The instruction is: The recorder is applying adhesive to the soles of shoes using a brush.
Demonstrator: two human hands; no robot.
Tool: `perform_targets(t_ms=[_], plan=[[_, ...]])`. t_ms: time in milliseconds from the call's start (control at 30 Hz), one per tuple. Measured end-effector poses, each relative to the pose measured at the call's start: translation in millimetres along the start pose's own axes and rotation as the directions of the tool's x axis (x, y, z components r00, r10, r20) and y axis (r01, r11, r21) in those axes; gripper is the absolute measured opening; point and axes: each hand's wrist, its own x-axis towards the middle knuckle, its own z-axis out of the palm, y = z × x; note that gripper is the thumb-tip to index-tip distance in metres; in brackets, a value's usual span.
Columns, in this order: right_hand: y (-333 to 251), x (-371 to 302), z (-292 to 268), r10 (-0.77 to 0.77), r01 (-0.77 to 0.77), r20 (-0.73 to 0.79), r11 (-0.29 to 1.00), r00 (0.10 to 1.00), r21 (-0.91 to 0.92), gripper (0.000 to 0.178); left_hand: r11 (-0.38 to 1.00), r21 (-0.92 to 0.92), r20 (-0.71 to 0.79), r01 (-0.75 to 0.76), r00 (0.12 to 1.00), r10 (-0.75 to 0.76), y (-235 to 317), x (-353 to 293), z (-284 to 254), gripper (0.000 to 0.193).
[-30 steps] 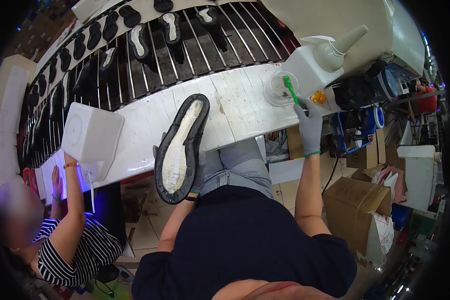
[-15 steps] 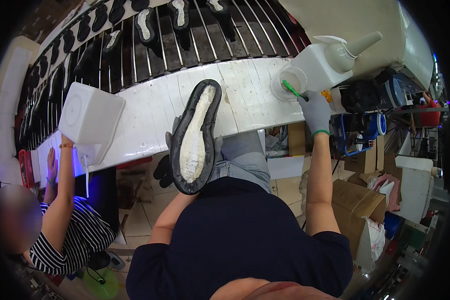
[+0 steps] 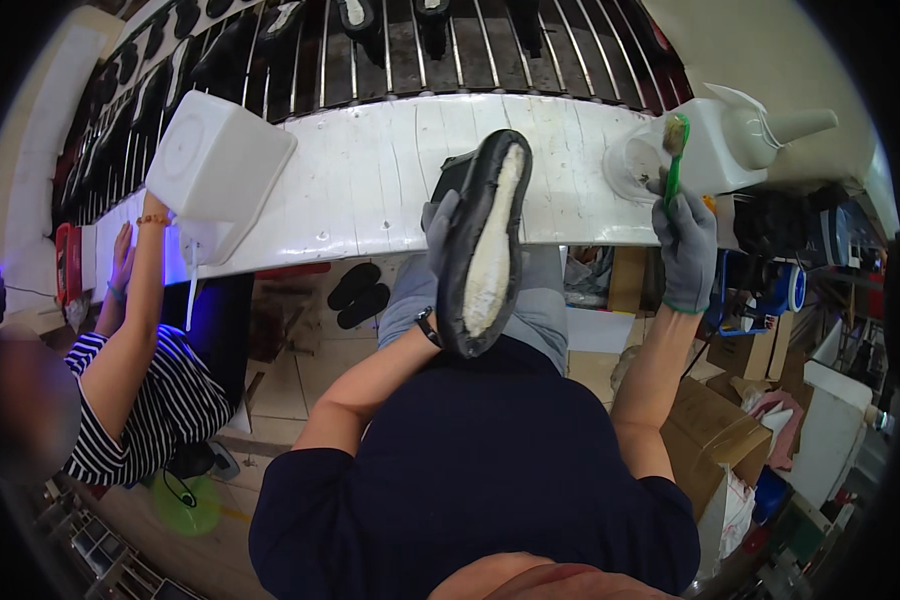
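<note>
My gloved left hand [image 3: 438, 232] is closed around the side of a black shoe [image 3: 452, 280], whose underside faces up and shows a long cream-white strip down the middle. Most of that hand's fingers are hidden by the shoe. In my gloved right hand [image 3: 686, 245] a green toothbrush [image 3: 674, 160] stands upright, bristles at the top. Just left of the brush, a clear plastic cup [image 3: 638, 168] sits on the white bench [image 3: 370, 160]; the brush is now outside it.
A white jug with a long spout [image 3: 735, 145] lies behind the cup. Beyond the bench, a roller conveyor [image 3: 490, 60] carries several shoes. To the left, another person's arm [image 3: 135, 300] reaches behind a white plastic container [image 3: 215, 165]. Cardboard boxes [image 3: 705, 425] stand low at the right.
My right hand has lifted the brush out of the cup and turned its bristles up. My left hand has tilted the shoe, turning its side more toward the bench.
</note>
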Motion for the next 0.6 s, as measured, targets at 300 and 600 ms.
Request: perform_targets(t_ms=[300, 600], plan=[[-35.0, -58.1, 73.8, 0.068, 0.096, 0.457, 0.941, 0.887, -0.325, 0.03, 0.484, 0.522, 0.351, -0.702, 0.694, 0.628, 38.6, 21.7, 19.9, 0.087], [-6.5, -49.1, 83.9, 0.147, 0.015, 0.281, 0.864, 0.949, -0.503, 0.027, 0.847, 0.532, 0.102, -0.016, 0.994, -0.045, -95.8, -9.7, -52.7, 0.079]])
